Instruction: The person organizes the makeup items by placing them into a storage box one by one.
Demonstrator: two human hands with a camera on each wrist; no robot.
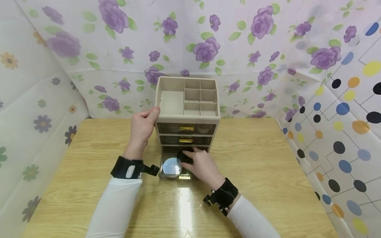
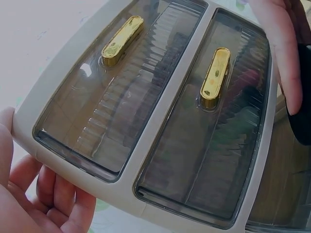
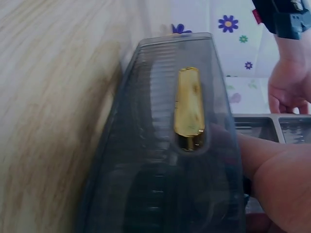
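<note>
A beige desktop drawer organizer [image 1: 187, 118] stands on the table, its bottom drawer [image 1: 166, 152] pulled out. My left hand [image 1: 142, 128] grips the organizer's left side near the top, fingers wrapped round the edge. Over the bottom drawer, my right hand [image 1: 205, 167] pinches a black round object [image 1: 180, 155] between thumb and fingers. The left wrist view shows that object's dark, thin rim [image 2: 303, 116]. A round mirror [image 1: 172, 166] lies at the drawer's left front, right beside it; I cannot tell whether the two are joined.
Two closed smoky drawers with gold handles, an upper one [image 1: 172, 128] and a middle one [image 1: 169, 140], sit above the pulled-out drawer. The organizer's top has a divided tray [image 1: 172, 102]. Flowered cloth [image 1: 125, 66] hangs behind the wooden table [image 1: 253, 158].
</note>
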